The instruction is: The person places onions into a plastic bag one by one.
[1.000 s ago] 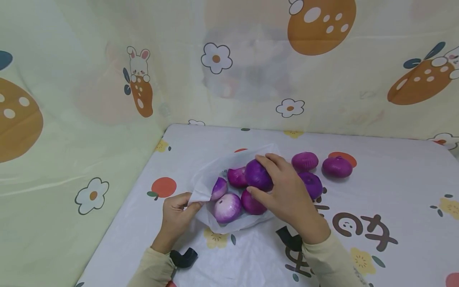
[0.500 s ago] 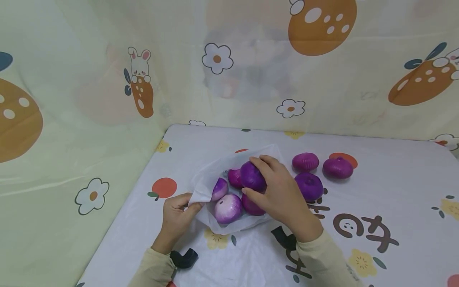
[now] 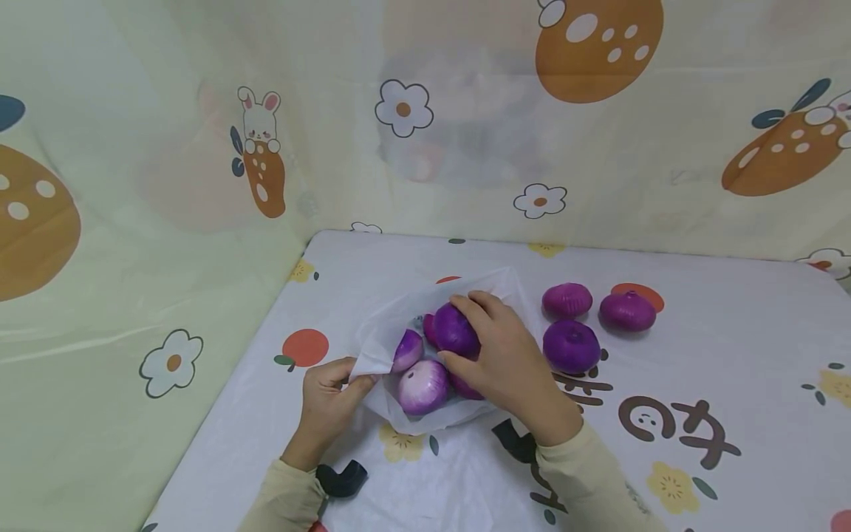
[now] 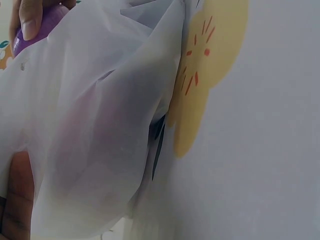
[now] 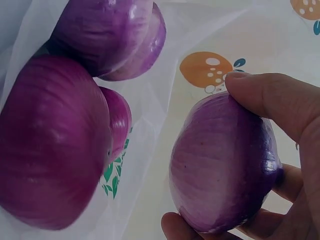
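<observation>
With thumb and fingers my left hand (image 3: 329, 406) pinches the near-left edge of a thin white plastic bag (image 3: 382, 321), which lies with its mouth spread. Inside sit several red onions, among them a pale-topped onion (image 3: 423, 388) and a purple-and-white one (image 3: 407, 350). My right hand (image 3: 508, 362) grips another red onion (image 3: 454, 329) above them; in the right wrist view this onion (image 5: 215, 165) is between thumb and fingers, apart from the dark onion (image 5: 52, 142). The bag's wall (image 4: 100, 130) fills much of the left wrist view, blurring what lies inside.
Three red onions rest right of the bag: one at the back (image 3: 567, 301), one farther right (image 3: 627, 311), one nearer (image 3: 572, 346). A white printed cloth (image 3: 731, 332) covers the table. Patterned curtains (image 3: 465, 133) stand behind and at left. Black bands (image 3: 342, 479) are at the wrists.
My right hand has moved left and slightly down with the onion, farther over the bag's contents. The nearer loose onion is now fully uncovered. My left hand stays put.
</observation>
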The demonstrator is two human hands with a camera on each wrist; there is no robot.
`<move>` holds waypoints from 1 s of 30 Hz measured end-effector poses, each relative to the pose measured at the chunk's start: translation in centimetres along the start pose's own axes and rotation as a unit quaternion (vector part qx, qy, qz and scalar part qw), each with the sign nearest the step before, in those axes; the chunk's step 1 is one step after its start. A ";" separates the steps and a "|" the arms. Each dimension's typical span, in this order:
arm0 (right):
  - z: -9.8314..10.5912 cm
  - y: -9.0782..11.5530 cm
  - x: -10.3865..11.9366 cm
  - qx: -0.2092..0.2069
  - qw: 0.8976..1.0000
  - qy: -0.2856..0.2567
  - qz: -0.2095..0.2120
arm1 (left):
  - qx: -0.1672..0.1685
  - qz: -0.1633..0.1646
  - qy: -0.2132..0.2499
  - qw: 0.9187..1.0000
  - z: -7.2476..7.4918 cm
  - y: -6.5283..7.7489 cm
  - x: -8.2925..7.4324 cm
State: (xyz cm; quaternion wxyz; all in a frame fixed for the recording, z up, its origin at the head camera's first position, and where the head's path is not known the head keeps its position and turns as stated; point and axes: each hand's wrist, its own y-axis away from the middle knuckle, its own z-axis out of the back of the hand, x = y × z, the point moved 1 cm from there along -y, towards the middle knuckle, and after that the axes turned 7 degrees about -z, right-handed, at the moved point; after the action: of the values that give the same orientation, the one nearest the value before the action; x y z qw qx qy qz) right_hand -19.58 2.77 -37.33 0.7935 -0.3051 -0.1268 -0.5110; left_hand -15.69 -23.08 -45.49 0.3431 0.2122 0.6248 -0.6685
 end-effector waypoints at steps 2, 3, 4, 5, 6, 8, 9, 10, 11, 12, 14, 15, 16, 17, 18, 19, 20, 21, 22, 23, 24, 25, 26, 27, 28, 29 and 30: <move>-0.3 0.0 0.1 -0.006 1.000 0.001 0.007 | -0.001 0.001 0.000 1.000 0.0 0.0 0.0; -0.4 -0.1 0.1 -0.007 1.000 0.001 0.009 | -0.001 0.001 -0.001 1.000 0.0 0.0 0.0; -0.5 -0.1 0.1 -0.008 1.000 0.002 0.011 | -0.001 0.001 -0.001 1.000 0.0 0.0 0.0; -0.6 -0.1 0.1 -0.008 1.000 0.002 0.013 | 0.000 0.001 -0.002 1.000 0.0 0.1 0.1; -0.7 -0.1 0.2 -0.007 1.000 0.002 0.013 | 0.000 0.000 -0.001 1.000 0.0 0.1 0.1; -1.0 -0.1 0.2 -0.003 1.000 0.000 0.012 | 0.003 -0.002 0.003 1.000 0.1 0.0 0.1; -1.1 -0.1 0.2 0.000 1.000 0.000 0.011 | 0.004 -0.004 0.005 1.000 0.1 0.0 0.1; -1.3 -0.1 0.2 0.002 1.000 0.000 0.010 | 0.005 -0.007 0.008 1.000 0.1 -0.1 0.1; -1.4 -0.1 0.2 0.003 1.000 0.000 0.010 | 0.007 -0.008 0.011 1.000 0.1 -0.1 0.1; -1.5 -0.1 0.3 0.004 1.000 0.001 0.010 | 0.007 -0.011 0.013 1.000 0.1 -0.1 0.1; -1.7 -0.1 0.3 0.005 1.000 0.002 0.013 | 0.008 -0.015 0.013 1.000 0.1 -0.1 0.2; -1.8 -0.1 0.3 0.004 1.000 0.003 0.015 | 0.008 -0.017 0.013 1.000 0.1 -0.1 0.2; -1.8 -0.1 0.3 0.003 1.000 0.003 0.017 | 0.008 -0.018 0.012 1.000 0.1 -0.1 0.2; -1.9 -0.1 0.3 0.002 1.000 0.003 0.020 | 0.008 -0.018 0.011 1.000 0.1 -0.1 0.2; -2.0 -0.1 0.2 0.001 1.000 0.004 0.023 | 0.007 -0.019 0.011 1.000 0.1 -0.1 0.2; -2.1 -0.1 0.2 0.000 1.000 0.004 0.025 | 0.007 -0.019 0.011 1.000 0.1 -0.1 0.2; -2.1 -0.2 0.2 -0.002 1.000 0.003 0.027 | 0.007 -0.018 0.012 1.000 0.1 -0.1 0.2; -2.2 -0.2 0.2 -0.003 1.000 0.004 0.029 | 0.007 -0.019 0.012 1.000 0.1 -0.1 0.2; -2.3 -0.2 0.1 -0.004 0.999 0.003 0.032 | 0.006 -0.019 0.013 1.000 0.1 -0.1 0.2; -2.4 -0.2 0.1 -0.004 0.999 0.003 0.034 | 0.006 -0.018 0.013 1.000 0.1 -0.1 0.2; -2.5 -0.2 0.1 -0.004 0.999 0.002 0.035 | 0.006 -0.018 0.013 1.000 0.1 -0.1 0.2; -2.5 -0.2 0.1 -0.005 0.999 0.001 0.037 | 0.006 -0.017 0.013 1.000 0.1 -0.1 0.2; -2.6 -0.3 0.1 -0.004 0.999 0.001 0.038 | 0.006 -0.017 0.013 1.000 0.1 -0.1 0.2; -2.6 -0.3 0.1 -0.004 0.999 0.000 0.040 | 0.006 -0.016 0.011 1.000 0.1 -0.1 0.2; -2.6 -0.3 0.1 -0.004 0.999 -0.001 0.041 | 0.006 -0.016 0.012 1.000 0.1 -0.1 0.2; -2.7 -0.3 0.1 -0.003 0.999 -0.001 0.041 | 0.005 -0.018 0.011 1.000 0.1 -0.1 0.3; -2.7 -0.3 0.1 -0.002 0.999 -0.001 0.040 | 0.005 -0.021 0.010 1.000 0.0 -0.1 0.3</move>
State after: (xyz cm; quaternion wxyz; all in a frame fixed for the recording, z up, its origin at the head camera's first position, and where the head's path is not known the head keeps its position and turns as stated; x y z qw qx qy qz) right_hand -20.09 0.92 -39.30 0.8127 -0.3123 -0.1142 -0.4784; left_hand -15.97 -23.18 -45.65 0.3219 0.2072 0.6293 -0.6764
